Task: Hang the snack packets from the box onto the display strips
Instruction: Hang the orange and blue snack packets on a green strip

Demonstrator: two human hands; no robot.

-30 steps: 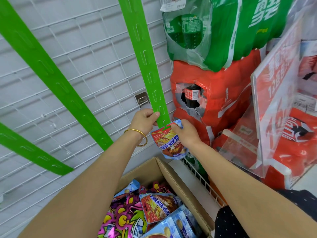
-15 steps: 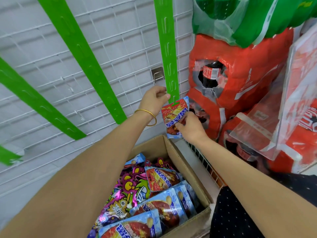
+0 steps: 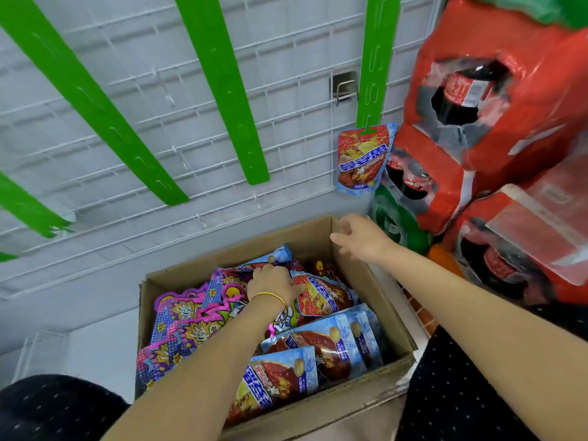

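In the box (image 3: 318, 407), left hand (image 3: 273, 281) on packets (image 3: 331, 342), grip unclear; right hand (image 3: 363, 239) above, spread.

The cardboard box (image 3: 334, 405) stood open-topped and free to enter from above, though packets (image 3: 334, 342) filled it. Bare wire grid (image 3: 296, 154) lay open between the green strips (image 3: 219, 90). Stacked red drink packs (image 3: 541, 100) crowded the right side, just beside the hung packet (image 3: 362, 160).

Gold bangle (image 3: 270, 297), dotted dark clothing (image 3: 461, 393)
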